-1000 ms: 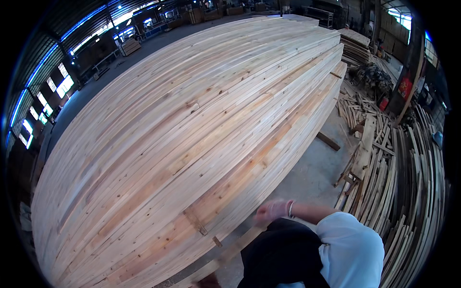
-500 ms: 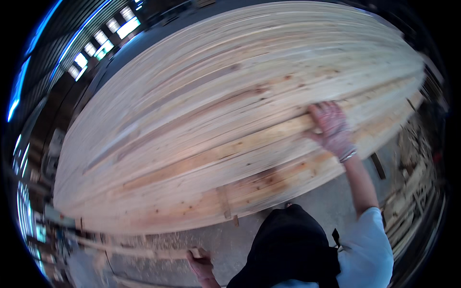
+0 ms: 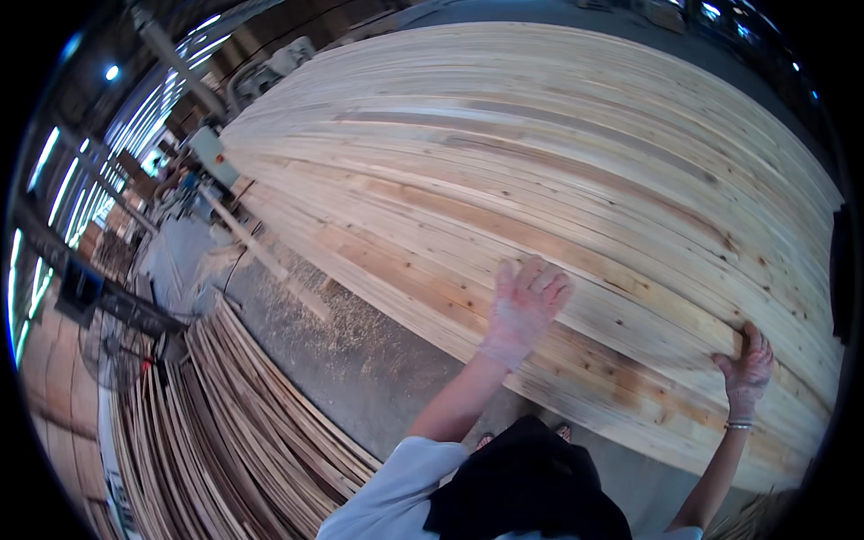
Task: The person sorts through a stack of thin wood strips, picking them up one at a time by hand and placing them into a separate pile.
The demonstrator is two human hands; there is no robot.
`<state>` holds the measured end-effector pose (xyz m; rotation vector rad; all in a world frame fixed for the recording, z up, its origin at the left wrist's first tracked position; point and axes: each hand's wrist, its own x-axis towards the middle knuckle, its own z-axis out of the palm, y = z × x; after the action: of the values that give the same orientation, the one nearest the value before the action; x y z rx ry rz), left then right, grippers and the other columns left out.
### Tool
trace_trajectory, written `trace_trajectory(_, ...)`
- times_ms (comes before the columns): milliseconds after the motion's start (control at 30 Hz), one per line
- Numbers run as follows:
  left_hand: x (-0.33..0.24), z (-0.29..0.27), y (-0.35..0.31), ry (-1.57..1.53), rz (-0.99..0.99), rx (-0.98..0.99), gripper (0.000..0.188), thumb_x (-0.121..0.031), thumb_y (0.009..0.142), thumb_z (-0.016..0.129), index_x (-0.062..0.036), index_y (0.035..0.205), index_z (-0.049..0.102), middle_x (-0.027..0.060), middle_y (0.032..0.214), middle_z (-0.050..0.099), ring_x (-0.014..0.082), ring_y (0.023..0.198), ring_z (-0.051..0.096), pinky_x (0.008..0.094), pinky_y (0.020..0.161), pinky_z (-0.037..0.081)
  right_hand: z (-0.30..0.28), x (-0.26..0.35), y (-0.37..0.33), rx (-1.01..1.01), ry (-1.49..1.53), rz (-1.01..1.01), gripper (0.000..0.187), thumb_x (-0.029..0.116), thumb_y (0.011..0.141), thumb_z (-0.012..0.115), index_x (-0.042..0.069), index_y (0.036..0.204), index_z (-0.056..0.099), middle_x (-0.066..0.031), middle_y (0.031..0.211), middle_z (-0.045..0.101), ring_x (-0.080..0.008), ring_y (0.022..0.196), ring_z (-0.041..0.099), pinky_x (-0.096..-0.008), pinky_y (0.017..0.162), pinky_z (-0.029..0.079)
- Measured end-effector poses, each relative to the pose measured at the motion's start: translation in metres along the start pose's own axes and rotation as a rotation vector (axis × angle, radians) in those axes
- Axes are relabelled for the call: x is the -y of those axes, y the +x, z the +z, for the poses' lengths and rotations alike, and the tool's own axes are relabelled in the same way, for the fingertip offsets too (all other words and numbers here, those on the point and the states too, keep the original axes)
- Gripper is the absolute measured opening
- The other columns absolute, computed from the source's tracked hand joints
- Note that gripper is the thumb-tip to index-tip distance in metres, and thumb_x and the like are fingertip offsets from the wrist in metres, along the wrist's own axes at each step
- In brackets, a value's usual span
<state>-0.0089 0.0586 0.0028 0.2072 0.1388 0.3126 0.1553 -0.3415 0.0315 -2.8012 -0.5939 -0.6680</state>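
Your left hand is unclenched, fingers spread and holding nothing, over the near side of the broad, pale wooden surface of long strips; whether its palm touches, you cannot tell. Your right hand has thumb and fingers parted by the long golden-yellow wooden strip; whether it grips or just rests there is unclear. That strip passes just beyond your left fingertips. Left of and below your left hand lies a bundle of thin, brownish wooden strips. For good handling, lay both palms flat, spread pressure evenly, and slide along the grain rather than across, since raw edges could splinter.
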Motion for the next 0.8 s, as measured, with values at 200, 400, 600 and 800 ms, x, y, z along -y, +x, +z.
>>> trace_trajectory(200, -0.006, 0.012, 0.000, -0.159, -0.026, -0.146, 0.077, -0.062, 0.087, 0.052, -0.0062, 0.138, 0.039, 0.0166, 0.137, 0.045, 0.0315, 0.118, 0.049, 0.0457, 0.108, 0.036, -0.027, 0.016, -0.024, 0.072, -0.143, 0.046, 0.087, 0.031, 0.038, 0.088, 0.011, 0.115, 0.051, -0.0056, 0.100, 0.058, -0.0283, 0.100, 0.054, -0.0410, 0.093, 0.040)
trace_trajectory(400, -0.008, 0.002, -0.006, -0.023, 0.142, -0.340, 0.072, -0.067, 0.084, 0.052, -0.0094, 0.127, 0.048, 0.0096, 0.123, 0.055, 0.0256, 0.109, 0.054, 0.0428, 0.099, 0.042, -0.001, 0.023, -0.075, 0.053, -0.183, -0.141, 0.094, 0.033, 0.038, 0.088, 0.012, 0.121, 0.047, -0.0094, 0.109, 0.055, -0.0308, 0.104, 0.051, -0.0432, 0.096, 0.037)
trace_trajectory(600, -0.013, -0.023, -0.011, -0.289, 0.183, -0.390, 0.063, -0.074, 0.080, 0.050, -0.0122, 0.090, 0.056, 0.0009, 0.068, 0.051, 0.0197, 0.063, 0.050, 0.0347, 0.063, 0.044, -0.020, -0.012, -0.126, 0.239, -0.195, -0.133, 0.084, 0.035, 0.047, 0.085, 0.010, 0.120, 0.051, -0.0129, 0.106, 0.059, -0.0340, 0.099, 0.055, -0.0458, 0.090, 0.041)
trace_trajectory(800, -0.046, -0.083, -0.027, -0.283, 0.151, 0.131, 0.045, -0.058, 0.085, 0.042, -0.0140, 0.079, 0.051, -0.0063, 0.051, 0.029, 0.0105, 0.046, 0.032, 0.0278, 0.048, 0.028, -0.028, -0.115, -0.197, 0.435, 0.001, -0.132, 0.043, 0.032, 0.076, 0.074, 0.006, 0.109, 0.064, -0.0140, 0.095, 0.067, -0.0235, 0.083, 0.065, -0.0353, 0.073, 0.052)
